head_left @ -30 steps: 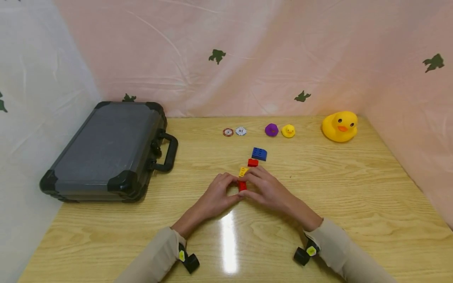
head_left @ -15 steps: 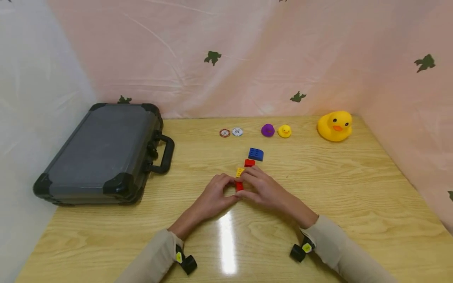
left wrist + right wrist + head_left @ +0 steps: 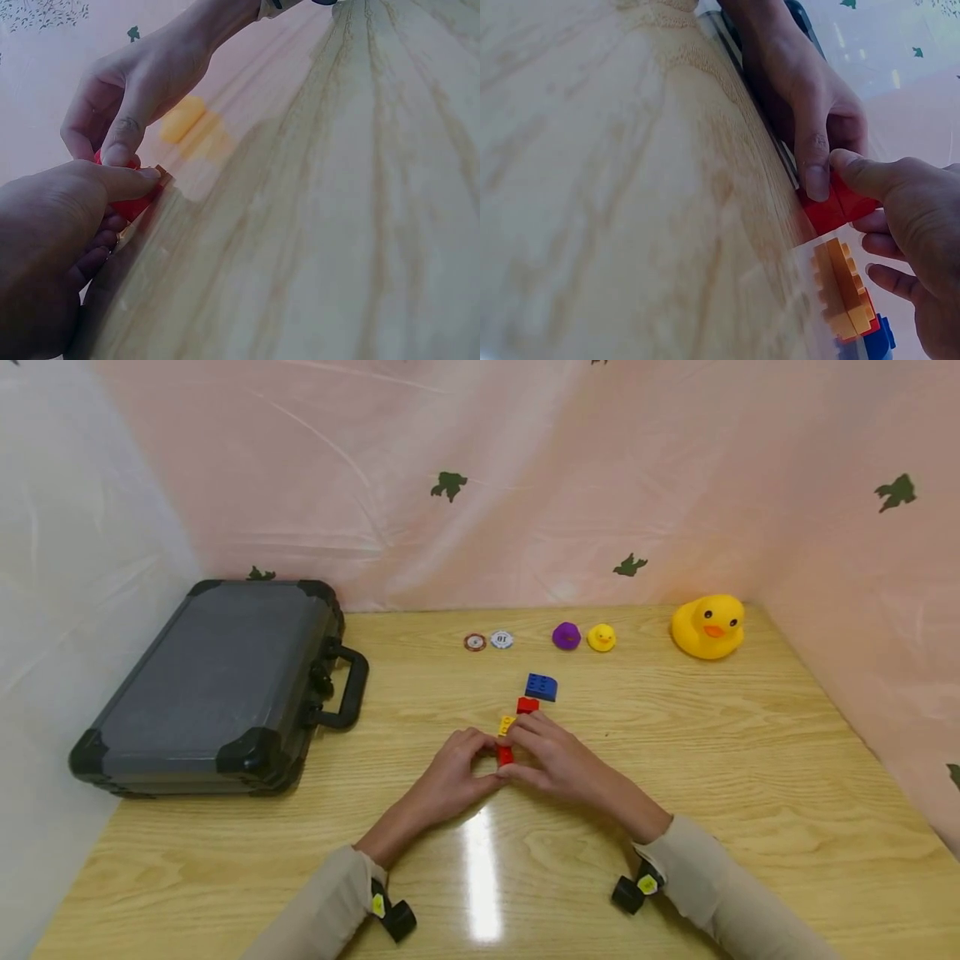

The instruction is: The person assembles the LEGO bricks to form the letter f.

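Note:
In the head view, a small red toy brick (image 3: 506,756) lies between my two hands at mid-table. My left hand (image 3: 452,778) pinches it from the left between thumb and fingers. From the right, my right hand (image 3: 557,762) pinches the same red piece, its thumb meeting the left thumb. A seam crosses the red surface (image 3: 826,214) in the right wrist view; whether it is one brick or two stacked, I cannot tell. Just beyond is a yellow brick (image 3: 506,724), partly covered by the right fingers. Further back are another red brick (image 3: 528,704) and a blue brick (image 3: 541,687).
A grey case (image 3: 210,681) with black corners lies at left, its handle (image 3: 352,689) facing the bricks. Along the back are a red chip (image 3: 475,642), a white chip (image 3: 502,640), a purple duck (image 3: 566,636), a small yellow duck (image 3: 602,637) and a large yellow duck (image 3: 708,627).
The head view has shifted slightly, so everything appears a little further left. Both hands keep their pinch on the red brick, and the other things stay in place.

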Tool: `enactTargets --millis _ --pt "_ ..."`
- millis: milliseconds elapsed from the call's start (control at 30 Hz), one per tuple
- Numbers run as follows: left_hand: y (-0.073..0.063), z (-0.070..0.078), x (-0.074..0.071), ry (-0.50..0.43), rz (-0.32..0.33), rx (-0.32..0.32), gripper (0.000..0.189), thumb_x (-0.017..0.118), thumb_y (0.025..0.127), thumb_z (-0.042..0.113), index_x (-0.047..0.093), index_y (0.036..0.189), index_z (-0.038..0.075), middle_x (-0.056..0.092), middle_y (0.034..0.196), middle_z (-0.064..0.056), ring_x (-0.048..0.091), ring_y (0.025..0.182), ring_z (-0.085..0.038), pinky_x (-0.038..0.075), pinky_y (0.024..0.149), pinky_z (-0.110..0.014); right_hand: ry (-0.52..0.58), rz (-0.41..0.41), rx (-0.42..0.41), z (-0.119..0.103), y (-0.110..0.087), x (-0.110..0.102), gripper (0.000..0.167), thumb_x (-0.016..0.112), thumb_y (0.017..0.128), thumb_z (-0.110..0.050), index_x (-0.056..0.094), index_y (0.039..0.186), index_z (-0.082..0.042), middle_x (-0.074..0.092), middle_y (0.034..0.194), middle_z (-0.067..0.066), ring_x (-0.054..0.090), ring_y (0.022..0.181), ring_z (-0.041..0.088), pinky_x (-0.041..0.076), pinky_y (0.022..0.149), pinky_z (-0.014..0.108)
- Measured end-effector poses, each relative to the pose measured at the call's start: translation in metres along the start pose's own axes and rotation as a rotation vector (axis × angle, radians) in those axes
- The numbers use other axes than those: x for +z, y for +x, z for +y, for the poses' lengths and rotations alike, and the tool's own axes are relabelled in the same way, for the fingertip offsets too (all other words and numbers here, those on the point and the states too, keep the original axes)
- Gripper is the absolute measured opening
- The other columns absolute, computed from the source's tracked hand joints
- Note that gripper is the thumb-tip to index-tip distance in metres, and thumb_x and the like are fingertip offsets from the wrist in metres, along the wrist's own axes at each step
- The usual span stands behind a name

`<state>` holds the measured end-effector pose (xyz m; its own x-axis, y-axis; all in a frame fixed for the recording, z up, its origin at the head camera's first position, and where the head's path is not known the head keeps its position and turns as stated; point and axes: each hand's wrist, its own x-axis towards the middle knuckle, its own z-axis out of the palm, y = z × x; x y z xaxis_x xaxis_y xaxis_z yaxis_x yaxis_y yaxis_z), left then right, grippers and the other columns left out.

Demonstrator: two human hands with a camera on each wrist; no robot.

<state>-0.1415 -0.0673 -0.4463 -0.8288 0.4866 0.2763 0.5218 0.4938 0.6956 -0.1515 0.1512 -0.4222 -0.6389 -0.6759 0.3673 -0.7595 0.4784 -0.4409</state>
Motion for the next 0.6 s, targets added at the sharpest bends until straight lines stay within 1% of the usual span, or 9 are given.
enactTargets --millis 200,300,600 --pt "0.0000 0.0005 -0.0004 -0.008 -0.016 -0.031 0.035 0.084 0.089 0.017 0.070 0.117 0.001 0.067 0.114 -0.008 0.058 0.108 -0.027 0.048 0.095 -0.044 -0.023 -0.015 0.019 -0.0003 0.0005 0.0004 0.033 0.077 0.095 -0.031 0.070 0.115 -0.006 0.063 0.112 0.001 0.052 0.105 0.019 0.049 0.091 0.038" --pt "0.0000 0.0009 -0.0005 -0.009 -0.023 -0.037 0.034 0.083 0.089 0.017 0.070 0.117 0.001 0.067 0.115 -0.008 0.058 0.110 -0.027 0.048 0.096 -0.045 -0.026 -0.012 0.014 -0.0006 0.0004 0.0004 0.033 0.078 0.094 -0.031 0.070 0.114 -0.006 0.063 0.111 0.002 0.053 0.104 0.019 0.049 0.091 0.038" --pt "0.0004 -0.0012 0.0009 0.009 -0.014 -0.019 0.034 0.083 0.090 0.018 0.069 0.116 0.001 0.067 0.114 -0.009 0.058 0.109 -0.027 0.048 0.096 -0.045 -0.037 -0.013 0.018 -0.0002 0.0009 -0.0001 0.033 0.079 0.093 -0.032 0.071 0.112 -0.007 0.063 0.110 0.001 0.053 0.104 0.019 0.049 0.091 0.038"
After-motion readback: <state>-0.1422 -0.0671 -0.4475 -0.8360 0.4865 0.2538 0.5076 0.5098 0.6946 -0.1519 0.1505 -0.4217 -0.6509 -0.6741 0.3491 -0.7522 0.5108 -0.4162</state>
